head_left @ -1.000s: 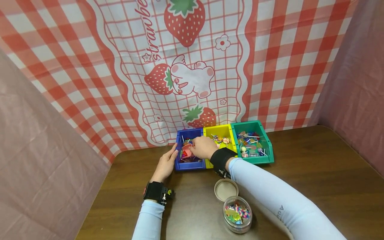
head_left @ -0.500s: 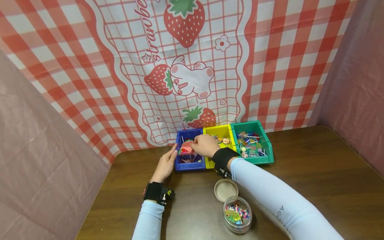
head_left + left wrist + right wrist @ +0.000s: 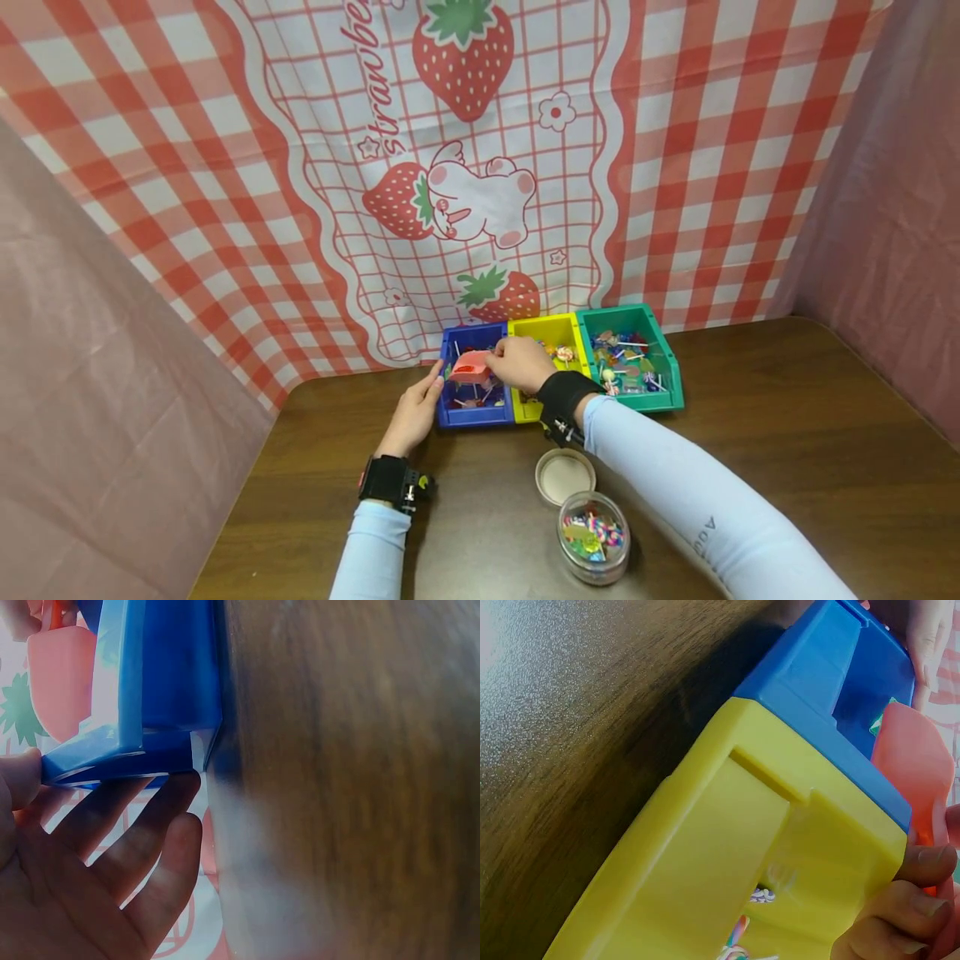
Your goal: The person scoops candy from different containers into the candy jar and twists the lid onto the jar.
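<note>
Pinching the handle of a pink scoop [image 3: 911, 754] with my right hand [image 3: 521, 365], fingers curled in tight, so the scoop sits just left of that hand, over the blue bin [image 3: 480, 417]. There's a patch of red on it, can't make out what exactly. My left hand [image 3: 408, 417] is pressed against the blue bin's outer left side, fingers pretty straight and thumb by the rim, not really wrapped round anything.

Right under my right hand is the yellow bin [image 3: 546, 325], butted up against the blue one, and further right of that hand is the green bin [image 3: 637, 402]. All three have little candy-looking bits in them, some on sticks. Closer to me than my right hand, between my forearms, there's a round lid [image 3: 566, 477] and just beside it a clear jar [image 3: 596, 577] with colourful pieces. It's all on a wooden table [image 3: 487, 533], with a strawberry-print cloth [image 3: 480, 200] hanging beyond both hands.
</note>
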Tool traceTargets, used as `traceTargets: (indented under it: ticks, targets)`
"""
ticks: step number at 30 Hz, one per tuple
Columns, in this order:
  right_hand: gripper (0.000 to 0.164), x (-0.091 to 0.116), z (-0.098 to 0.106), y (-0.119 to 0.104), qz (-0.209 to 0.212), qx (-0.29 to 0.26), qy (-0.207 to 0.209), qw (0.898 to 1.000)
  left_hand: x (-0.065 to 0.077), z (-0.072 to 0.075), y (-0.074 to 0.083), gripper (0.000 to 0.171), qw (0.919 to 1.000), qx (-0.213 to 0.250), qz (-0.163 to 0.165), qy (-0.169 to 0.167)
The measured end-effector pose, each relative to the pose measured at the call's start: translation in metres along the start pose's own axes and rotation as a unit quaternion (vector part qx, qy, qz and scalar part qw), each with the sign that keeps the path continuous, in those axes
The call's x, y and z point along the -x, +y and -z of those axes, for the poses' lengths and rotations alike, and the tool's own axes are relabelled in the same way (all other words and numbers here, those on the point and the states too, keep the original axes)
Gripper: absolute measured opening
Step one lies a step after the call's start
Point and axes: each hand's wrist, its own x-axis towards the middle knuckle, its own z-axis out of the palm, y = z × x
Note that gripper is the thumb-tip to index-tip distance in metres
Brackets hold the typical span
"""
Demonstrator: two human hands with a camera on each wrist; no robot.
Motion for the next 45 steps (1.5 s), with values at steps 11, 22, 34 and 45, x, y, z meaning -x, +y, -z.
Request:
traceTargets:
  ticks: [11,22,34,45]
  targets:
    - [0.029,0.001,-0.001,-0.002,0.029,0.030,0.013,0.999,0.000,0.000,-0.001,0.047,1.0000,0.004,0.008,-0.004]
    - [0.028,0.003,-0.006,0.006,0.027,-0.030,0.028,0.999,-0.001,-0.001,-0.003,0.046,1.0000,0.007,0.003,0.000]
    - [0.026,0.006,-0.008,0.012,0.038,-0.080,0.059,0.994,-0.001,-0.001,-0.002,0.046,1.0000,0.002,0.006,0.003]
    - [0.027,0.009,-0.004,0.011,0.028,-0.094,0.036,0.994,-0.001,-0.001,-0.002,0.044,1.0000,0.004,0.005,0.005]
